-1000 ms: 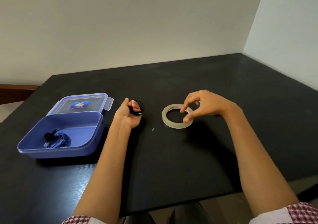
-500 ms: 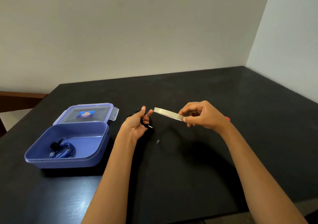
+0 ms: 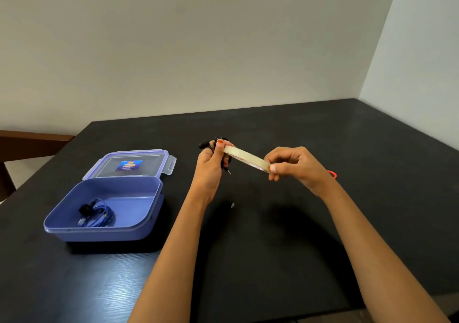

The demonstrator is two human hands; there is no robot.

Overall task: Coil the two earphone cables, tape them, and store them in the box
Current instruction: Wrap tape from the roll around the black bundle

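Above black corner table (image 3: 273, 243), right hand (image 3: 296, 165) pinches tape (image 3: 246, 158); left hand (image 3: 210, 167) seemingly grips earphones (image 3: 204, 144).

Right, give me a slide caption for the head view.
Left hand grips coiled black earphones, right hand holds the tape roll; blue earphones lie in the box.

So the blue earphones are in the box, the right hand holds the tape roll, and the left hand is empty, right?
Not empty: the head view shows the left hand gripping the coiled black earphones. The rest stands.
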